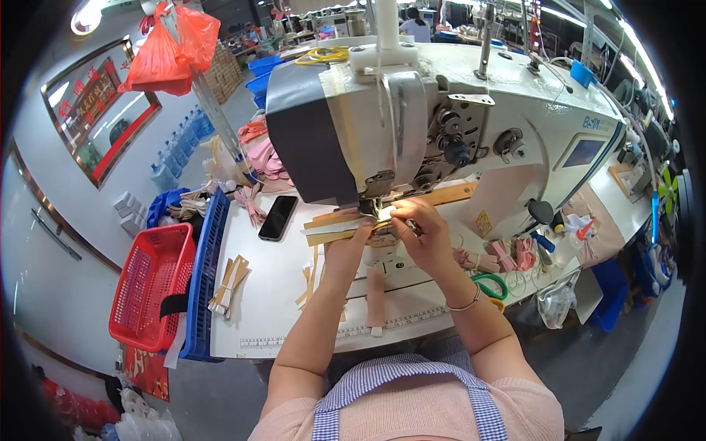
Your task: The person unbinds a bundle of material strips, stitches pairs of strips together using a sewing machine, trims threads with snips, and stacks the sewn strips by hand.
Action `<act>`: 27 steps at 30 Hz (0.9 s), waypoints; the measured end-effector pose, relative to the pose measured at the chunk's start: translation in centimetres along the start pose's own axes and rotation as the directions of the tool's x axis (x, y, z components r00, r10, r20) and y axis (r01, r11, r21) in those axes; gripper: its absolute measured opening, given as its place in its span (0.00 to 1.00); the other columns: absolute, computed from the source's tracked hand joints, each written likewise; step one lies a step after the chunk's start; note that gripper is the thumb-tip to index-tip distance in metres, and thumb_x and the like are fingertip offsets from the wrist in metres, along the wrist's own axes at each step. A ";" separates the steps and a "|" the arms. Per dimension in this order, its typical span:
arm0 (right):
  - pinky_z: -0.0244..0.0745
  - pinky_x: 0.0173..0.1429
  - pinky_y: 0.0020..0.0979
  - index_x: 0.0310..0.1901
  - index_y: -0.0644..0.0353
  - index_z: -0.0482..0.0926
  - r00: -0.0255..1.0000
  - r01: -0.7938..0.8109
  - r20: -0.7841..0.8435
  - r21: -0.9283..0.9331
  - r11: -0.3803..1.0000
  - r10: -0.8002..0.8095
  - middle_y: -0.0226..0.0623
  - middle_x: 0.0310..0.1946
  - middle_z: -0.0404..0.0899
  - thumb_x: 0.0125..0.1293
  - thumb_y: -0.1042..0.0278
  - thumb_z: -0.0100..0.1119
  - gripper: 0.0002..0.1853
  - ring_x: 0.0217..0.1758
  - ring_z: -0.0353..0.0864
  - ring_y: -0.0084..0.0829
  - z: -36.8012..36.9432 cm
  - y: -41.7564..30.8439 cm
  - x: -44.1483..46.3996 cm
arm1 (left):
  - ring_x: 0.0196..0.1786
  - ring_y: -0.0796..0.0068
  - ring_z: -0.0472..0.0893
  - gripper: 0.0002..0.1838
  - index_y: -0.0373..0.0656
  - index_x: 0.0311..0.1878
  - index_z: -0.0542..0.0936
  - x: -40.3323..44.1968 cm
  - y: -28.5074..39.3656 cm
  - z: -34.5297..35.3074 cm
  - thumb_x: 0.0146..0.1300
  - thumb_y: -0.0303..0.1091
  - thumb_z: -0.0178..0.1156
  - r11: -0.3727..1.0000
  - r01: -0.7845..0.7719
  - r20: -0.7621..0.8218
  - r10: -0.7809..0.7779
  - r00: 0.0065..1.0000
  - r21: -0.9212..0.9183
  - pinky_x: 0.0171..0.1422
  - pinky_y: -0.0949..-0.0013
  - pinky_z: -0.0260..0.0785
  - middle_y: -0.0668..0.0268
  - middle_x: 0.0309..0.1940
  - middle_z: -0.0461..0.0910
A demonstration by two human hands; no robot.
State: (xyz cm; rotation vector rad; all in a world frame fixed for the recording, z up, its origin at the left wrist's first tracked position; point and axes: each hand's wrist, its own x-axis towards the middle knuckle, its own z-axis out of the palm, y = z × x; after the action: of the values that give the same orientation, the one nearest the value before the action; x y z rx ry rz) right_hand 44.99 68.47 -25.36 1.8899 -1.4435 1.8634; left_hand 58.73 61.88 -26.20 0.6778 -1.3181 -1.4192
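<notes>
A tan and white strip (331, 229) lies at the needle area of the large white sewing machine (529, 95). My left hand (351, 241) is closed on the strip's near edge, just left of the needle. Right of the needle, my right hand (422, 226) has its thumb and fingers pinched together by the lit spot; what they hold is too small to make out. A pink strip (375, 298) hangs below the machine bed, near a ruler tape (415, 319) along the table's front edge.
Left of the machine are a black phone (279, 218), a tied bundle of strips (229, 287), a blue crate (204, 294) and a red basket (151, 283). Green-handled scissors (490, 285), pink bundles (515, 255) and a bottle (568, 248) lie at right.
</notes>
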 end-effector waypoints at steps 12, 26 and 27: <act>0.71 0.37 0.30 0.31 0.60 0.77 0.995 -0.086 0.042 -0.071 0.994 0.089 0.35 0.28 0.78 0.49 0.79 0.58 0.06 0.34 0.77 0.34 0.3 0.1 0.9 | 0.29 0.79 0.74 0.13 0.35 0.43 0.69 1.2 -0.8 -0.6 0.53 0.24 0.56 0.931 0.202 0.094 -0.181 0.979 -0.304 0.30 0.77 0.66 0.63 0.30 0.75; 0.69 0.30 0.30 0.27 0.62 0.75 0.982 -0.189 -0.038 -0.094 0.977 0.187 0.38 0.23 0.75 0.49 0.77 0.59 0.03 0.27 0.75 0.35 1.4 0.6 0.8 | 0.30 0.80 0.73 0.11 0.37 0.43 0.68 1.3 -0.6 -0.5 0.56 0.24 0.53 0.954 0.157 0.099 -0.136 0.986 -0.255 0.32 0.77 0.66 0.64 0.31 0.74; 0.68 0.29 0.28 0.29 0.62 0.75 0.995 -0.071 -0.081 -0.110 0.991 0.062 0.38 0.24 0.74 0.50 0.78 0.59 0.05 0.26 0.74 0.33 1.4 0.9 0.7 | 0.30 0.80 0.73 0.11 0.37 0.43 0.68 1.3 -0.7 -0.5 0.56 0.24 0.53 0.955 0.157 0.101 -0.135 0.986 -0.253 0.32 0.77 0.66 0.64 0.31 0.74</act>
State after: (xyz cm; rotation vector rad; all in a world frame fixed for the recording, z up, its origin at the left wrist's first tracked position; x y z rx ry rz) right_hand 45.27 66.73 -25.59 1.7202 -1.5696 1.8200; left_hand 58.60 60.41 -26.67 0.5533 -1.1346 -1.7212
